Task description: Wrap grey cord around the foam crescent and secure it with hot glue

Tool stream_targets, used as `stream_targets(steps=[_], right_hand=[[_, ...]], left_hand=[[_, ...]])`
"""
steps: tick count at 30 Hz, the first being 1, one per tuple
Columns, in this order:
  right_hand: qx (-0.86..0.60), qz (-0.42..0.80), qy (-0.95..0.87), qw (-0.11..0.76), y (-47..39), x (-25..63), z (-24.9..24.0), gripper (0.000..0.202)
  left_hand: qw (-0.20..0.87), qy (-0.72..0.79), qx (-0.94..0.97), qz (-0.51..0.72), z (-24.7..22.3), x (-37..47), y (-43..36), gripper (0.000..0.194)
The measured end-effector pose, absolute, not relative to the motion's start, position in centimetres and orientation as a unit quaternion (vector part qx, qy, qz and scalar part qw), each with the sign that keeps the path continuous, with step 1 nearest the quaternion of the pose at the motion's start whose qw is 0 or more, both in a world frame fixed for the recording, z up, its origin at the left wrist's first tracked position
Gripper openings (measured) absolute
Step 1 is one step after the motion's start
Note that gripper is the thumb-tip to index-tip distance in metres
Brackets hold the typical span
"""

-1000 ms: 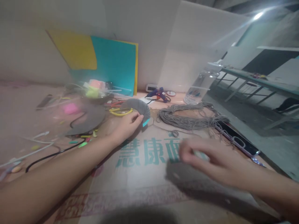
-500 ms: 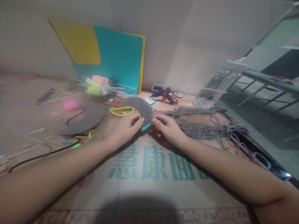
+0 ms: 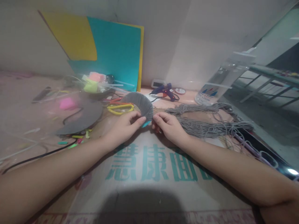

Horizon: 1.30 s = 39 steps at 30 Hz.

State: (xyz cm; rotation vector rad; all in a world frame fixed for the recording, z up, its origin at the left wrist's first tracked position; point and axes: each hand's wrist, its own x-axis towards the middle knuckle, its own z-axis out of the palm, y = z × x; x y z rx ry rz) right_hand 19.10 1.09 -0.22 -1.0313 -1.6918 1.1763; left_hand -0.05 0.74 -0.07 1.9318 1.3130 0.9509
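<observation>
Grey yarn-wrapped ring [image 3: 146, 104], toward the table's [image 3: 189, 99] far edge, looks mid-wrapping: left hand [image 3: 127, 124] pinches its rim, right hand [image 3: 169, 126] brings fingertips together beside it, on what I can't tell; another turn would want steady tension.

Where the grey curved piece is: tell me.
In the head view, the grey curved piece is near centre, held by the left hand, beside the yellow loop.
</observation>
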Motion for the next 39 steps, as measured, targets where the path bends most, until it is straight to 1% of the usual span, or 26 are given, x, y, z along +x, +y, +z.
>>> stream_targets(steps=[5,11,16,17,19,22,26,30,39], right_hand=[[-0.407,0.470,-0.657,0.427,1.09,19.14,-0.18,0.041],[-0.433,0.443,-0.674,0.401,0.84,19.06,0.10,0.027],[-0.443,0.420,-0.673,0.419,0.87,19.19,-0.02,0.025],[-0.442,0.413,-0.674,0.424,0.92,19.22,-0.04,0.025],[-0.440,0.402,-0.678,0.430,1.01,19.25,-0.06,0.024],[-0.438,0.399,-0.682,0.429,1.04,19.24,-0.02,0.025],[-0.433,0.398,-0.685,0.430,0.97,19.21,0.01,0.024],[-0.433,0.392,-0.686,0.434,1.02,19.25,-0.16,0.025],[-0.427,0.390,-0.690,0.435,1.28,19.29,-0.21,0.024]], left_hand=[[0.306,0.487,0.730,0.368,-0.03,-0.09,0.88,0.029],[0.302,0.471,0.744,0.366,0.14,-0.14,0.77,0.029],[0.356,0.464,0.713,0.387,-0.47,-0.30,1.16,0.038],[0.367,0.463,0.701,0.398,-0.63,-0.34,1.24,0.037],[0.374,0.466,0.685,0.417,-0.81,-0.40,1.32,0.027],[0.350,0.474,0.698,0.408,-0.60,-0.44,1.22,0.014],[0.324,0.487,0.717,0.380,-0.02,-0.47,1.00,0.017],[0.334,0.496,0.705,0.382,-0.01,-0.47,1.04,0.019],[0.355,0.479,0.674,0.437,-0.69,-0.30,1.42,0.009]])
